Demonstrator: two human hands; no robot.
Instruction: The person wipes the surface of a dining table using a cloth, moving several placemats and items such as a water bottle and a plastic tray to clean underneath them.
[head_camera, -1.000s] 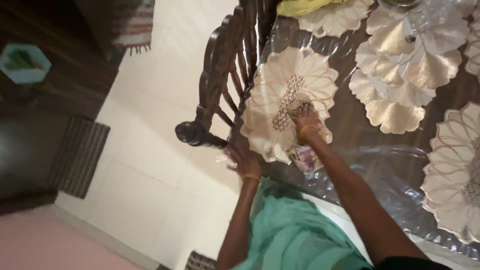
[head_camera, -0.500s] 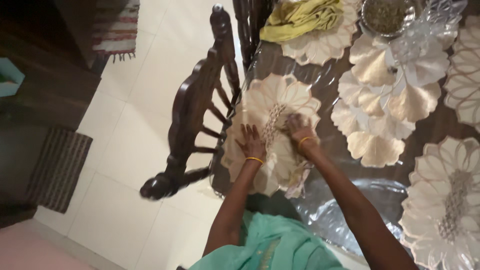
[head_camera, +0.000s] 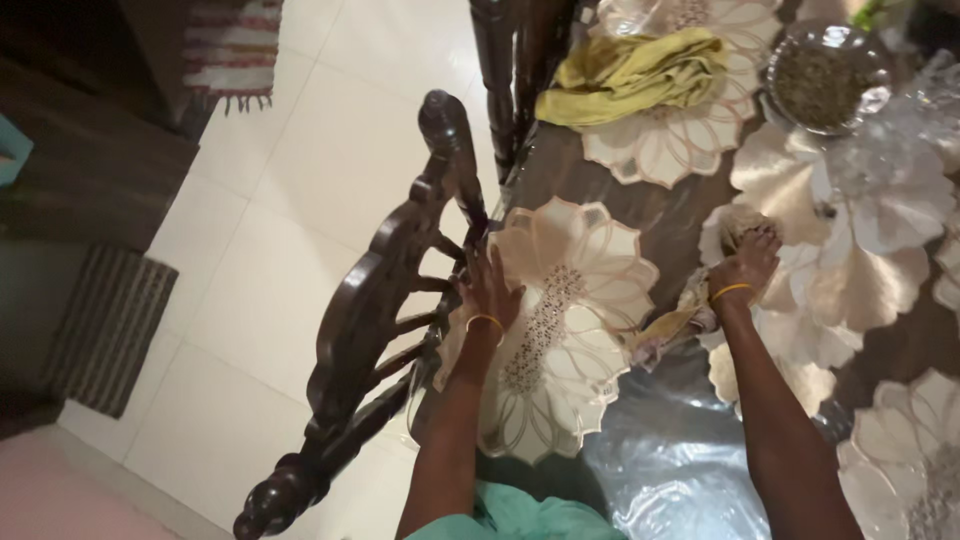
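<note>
While the left hand (head_camera: 488, 292) lies flat with its fingers (head_camera: 492, 268) spread open on the near edge of a cream flower-shaped placemat (head_camera: 565, 325), the right hand (head_camera: 748, 262) presses down on a gold leaf-shaped mat (head_camera: 850, 245) further along the counter (head_camera: 680, 215), its fingers (head_camera: 765, 238) bent over a crumpled cloth (head_camera: 672, 325) that trails back beneath the wrist; how firmly they grip it I cannot tell. Just left of the left fingers stands a dark carved wooden chair (head_camera: 380, 300), its back against the counter edge. Well beyond the right fingers sits a glass bowl (head_camera: 828, 75) of dark greenish stuff, and beyond the left fingers a yellow-green cloth (head_camera: 635, 75) lies bunched on another cream flower mat (head_camera: 680, 140). Clear plastic sheeting (head_camera: 670, 460) covers the counter near the person's body.
</note>
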